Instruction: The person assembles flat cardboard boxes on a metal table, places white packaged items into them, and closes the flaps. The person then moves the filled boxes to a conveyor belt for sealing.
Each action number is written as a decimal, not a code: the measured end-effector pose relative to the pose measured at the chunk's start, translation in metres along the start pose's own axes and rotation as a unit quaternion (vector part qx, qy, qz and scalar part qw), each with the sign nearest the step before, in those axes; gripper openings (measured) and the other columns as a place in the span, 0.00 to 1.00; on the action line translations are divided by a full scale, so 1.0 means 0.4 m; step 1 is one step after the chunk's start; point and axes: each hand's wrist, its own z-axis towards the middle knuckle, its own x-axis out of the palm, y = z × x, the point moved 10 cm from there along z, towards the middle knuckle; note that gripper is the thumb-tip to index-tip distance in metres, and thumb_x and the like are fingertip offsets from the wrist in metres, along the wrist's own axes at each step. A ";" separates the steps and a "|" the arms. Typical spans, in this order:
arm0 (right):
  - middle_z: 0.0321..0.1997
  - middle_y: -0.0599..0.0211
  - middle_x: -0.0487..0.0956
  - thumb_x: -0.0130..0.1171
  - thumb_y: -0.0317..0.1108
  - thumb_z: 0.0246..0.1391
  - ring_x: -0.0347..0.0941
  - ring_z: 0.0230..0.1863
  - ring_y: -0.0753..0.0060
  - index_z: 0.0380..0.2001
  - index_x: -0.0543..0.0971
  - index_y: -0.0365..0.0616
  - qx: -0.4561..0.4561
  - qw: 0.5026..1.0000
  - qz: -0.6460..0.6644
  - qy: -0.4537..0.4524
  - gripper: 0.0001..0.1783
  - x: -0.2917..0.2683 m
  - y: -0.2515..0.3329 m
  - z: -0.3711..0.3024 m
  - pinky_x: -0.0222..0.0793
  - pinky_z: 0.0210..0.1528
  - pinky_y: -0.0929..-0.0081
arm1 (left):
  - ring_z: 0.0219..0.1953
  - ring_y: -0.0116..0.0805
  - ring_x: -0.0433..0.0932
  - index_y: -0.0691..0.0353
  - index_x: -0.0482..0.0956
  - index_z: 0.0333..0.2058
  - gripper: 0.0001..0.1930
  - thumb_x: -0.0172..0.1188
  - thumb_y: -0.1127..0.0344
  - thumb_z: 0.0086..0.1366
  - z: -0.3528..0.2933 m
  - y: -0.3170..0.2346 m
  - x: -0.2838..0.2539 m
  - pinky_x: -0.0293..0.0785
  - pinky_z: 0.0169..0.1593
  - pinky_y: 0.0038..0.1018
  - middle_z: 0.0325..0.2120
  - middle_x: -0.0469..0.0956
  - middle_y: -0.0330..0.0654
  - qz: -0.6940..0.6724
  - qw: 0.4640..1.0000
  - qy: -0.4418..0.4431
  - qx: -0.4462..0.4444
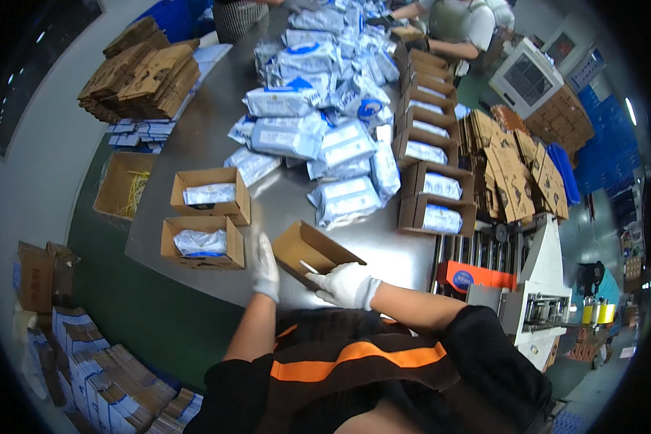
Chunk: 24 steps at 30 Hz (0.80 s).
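Open box (312,249) — between both hands (346,284)

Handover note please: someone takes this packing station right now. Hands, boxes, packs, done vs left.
Left hand: gloved, open, flat against the side of the empty carton.
Right hand: gloved, gripping that carton's near edge; it sits tilted on the steel table.
Done: two open cartons at the left each hold a pack; a row of filled cartons lines the right edge.
Left: the carton in hand is empty; a pile of blue-white packs remains mid-table. Flat cartons are stacked far left.
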 end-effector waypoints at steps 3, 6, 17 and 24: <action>0.44 0.44 0.83 0.55 0.46 0.63 0.81 0.46 0.41 0.72 0.63 0.46 -0.023 0.994 0.002 0.111 0.37 0.130 0.055 0.050 0.75 0.54 0.50 | 0.56 0.44 0.80 0.61 0.80 0.57 0.20 0.56 0.55 0.74 0.014 -0.048 -0.001 0.73 0.61 0.36 0.52 0.83 0.48 0.189 0.974 0.124 -0.001; 0.58 0.56 0.82 0.63 0.51 0.61 0.77 0.61 0.53 0.62 0.78 0.50 -0.104 0.967 0.232 0.025 0.30 -0.022 0.019 0.065 0.71 0.64 0.63 | 0.50 0.60 0.80 0.43 0.79 0.59 0.19 0.57 0.58 0.70 0.006 -0.062 -0.009 0.75 0.55 0.45 0.46 0.81 0.58 0.364 0.923 0.123 0.012; 0.62 0.47 0.69 0.73 0.52 0.39 0.66 0.62 0.46 0.71 0.58 0.40 0.236 0.929 -0.047 -0.282 0.58 -0.057 -0.485 0.083 0.58 0.67 0.51 | 0.51 0.58 0.80 0.47 0.78 0.60 0.20 0.54 0.63 0.71 0.030 -0.089 0.030 0.75 0.56 0.46 0.48 0.82 0.55 0.455 0.882 0.117 -0.031; 0.66 0.37 0.70 0.73 0.68 0.32 0.70 0.66 0.42 0.74 0.52 0.33 0.448 0.862 0.190 -0.140 0.74 0.250 -0.520 -0.383 0.66 0.68 0.58 | 0.54 0.56 0.79 0.48 0.75 0.63 0.24 0.54 0.64 0.68 0.041 -0.080 0.085 0.74 0.58 0.44 0.53 0.80 0.55 0.464 0.871 0.157 -0.041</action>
